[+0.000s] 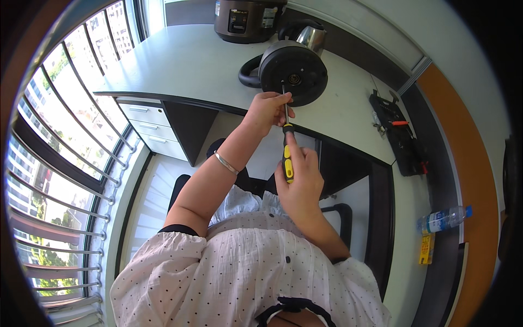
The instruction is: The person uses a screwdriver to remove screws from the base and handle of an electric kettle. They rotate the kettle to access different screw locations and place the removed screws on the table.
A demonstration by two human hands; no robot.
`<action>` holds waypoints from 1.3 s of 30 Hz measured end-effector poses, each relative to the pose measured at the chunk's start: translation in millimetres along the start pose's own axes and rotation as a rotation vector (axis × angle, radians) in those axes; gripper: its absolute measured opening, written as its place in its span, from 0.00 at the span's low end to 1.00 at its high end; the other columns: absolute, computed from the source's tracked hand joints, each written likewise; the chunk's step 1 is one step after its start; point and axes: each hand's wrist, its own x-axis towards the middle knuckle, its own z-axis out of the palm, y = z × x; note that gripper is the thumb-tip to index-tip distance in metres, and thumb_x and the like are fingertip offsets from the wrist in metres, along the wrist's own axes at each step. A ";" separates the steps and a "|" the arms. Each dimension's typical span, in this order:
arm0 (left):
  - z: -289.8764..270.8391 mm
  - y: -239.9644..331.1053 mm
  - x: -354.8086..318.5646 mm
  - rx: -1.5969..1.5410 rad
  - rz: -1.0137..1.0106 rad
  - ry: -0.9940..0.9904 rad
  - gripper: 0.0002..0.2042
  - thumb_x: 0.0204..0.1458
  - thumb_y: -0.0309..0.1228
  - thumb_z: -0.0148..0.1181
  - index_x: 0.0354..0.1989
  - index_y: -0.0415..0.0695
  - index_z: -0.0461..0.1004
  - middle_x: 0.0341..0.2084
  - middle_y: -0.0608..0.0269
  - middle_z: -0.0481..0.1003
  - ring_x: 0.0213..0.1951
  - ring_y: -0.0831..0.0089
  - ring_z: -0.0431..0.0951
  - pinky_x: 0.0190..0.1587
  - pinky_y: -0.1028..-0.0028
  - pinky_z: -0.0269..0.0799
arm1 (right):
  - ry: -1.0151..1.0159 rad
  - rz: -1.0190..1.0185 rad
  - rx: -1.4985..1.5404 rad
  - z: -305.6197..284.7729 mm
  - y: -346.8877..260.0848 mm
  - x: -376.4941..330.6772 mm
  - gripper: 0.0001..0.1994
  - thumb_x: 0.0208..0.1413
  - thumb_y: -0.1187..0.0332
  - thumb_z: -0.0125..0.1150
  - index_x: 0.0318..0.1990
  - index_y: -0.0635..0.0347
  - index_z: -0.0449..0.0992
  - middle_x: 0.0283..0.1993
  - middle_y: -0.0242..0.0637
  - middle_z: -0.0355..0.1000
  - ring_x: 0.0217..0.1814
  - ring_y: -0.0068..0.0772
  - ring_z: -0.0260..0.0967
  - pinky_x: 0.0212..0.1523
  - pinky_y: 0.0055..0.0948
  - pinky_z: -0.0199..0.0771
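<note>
An electric kettle (308,87) lies on its side on the white desk, its round black base facing me and its black handle (249,72) to the left. My right hand (302,182) is wrapped round the yellow and black handle of a screwdriver (288,158). The screwdriver's shaft points away from me, with its tip at the kettle base, left of the central connector. My left hand (270,111) pinches the shaft close to the tip, just in front of the base. Whether the tip sits in a screw is too small to tell.
A brown cooker (239,22) stands at the back of the desk (169,60). On the right lie an open black tool case (400,133), a water bottle (444,219) and a yellow box (426,249). White drawers (144,120) sit under the desk; a barred window is at left.
</note>
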 end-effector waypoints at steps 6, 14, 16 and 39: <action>3.0 -2.8 -0.1 -0.021 -0.008 -0.020 0.12 0.59 0.33 0.48 0.35 0.35 0.70 0.20 0.52 0.75 0.13 0.75 0.67 0.18 0.77 0.61 | -0.054 0.361 0.613 -0.2 4.6 -5.9 0.30 0.51 0.70 0.60 0.61 0.69 0.56 0.40 0.42 0.68 0.35 0.27 0.68 0.34 0.25 0.70; -0.2 -5.6 1.2 -0.072 0.001 -0.071 0.14 0.58 0.37 0.50 0.38 0.35 0.71 0.21 0.56 0.74 0.15 0.76 0.67 0.20 0.79 0.61 | 0.094 0.033 0.152 6.2 9.5 -2.7 0.22 0.49 0.72 0.60 0.54 0.61 0.69 0.38 0.43 0.66 0.29 0.36 0.70 0.28 0.27 0.72; 1.4 -4.3 0.0 -0.067 -0.010 -0.040 0.14 0.57 0.38 0.52 0.38 0.35 0.71 0.21 0.56 0.74 0.15 0.76 0.67 0.20 0.79 0.61 | 0.080 0.016 0.043 6.1 7.7 -4.5 0.22 0.48 0.72 0.60 0.53 0.58 0.70 0.38 0.43 0.66 0.29 0.38 0.70 0.26 0.29 0.72; -1.5 -13.4 4.9 -0.085 0.013 -0.117 0.13 0.60 0.35 0.45 0.38 0.36 0.69 0.22 0.56 0.74 0.16 0.75 0.67 0.21 0.78 0.62 | -0.035 0.375 0.713 12.3 20.1 -11.4 0.28 0.50 0.75 0.58 0.60 0.67 0.60 0.46 0.43 0.70 0.44 0.29 0.69 0.46 0.26 0.68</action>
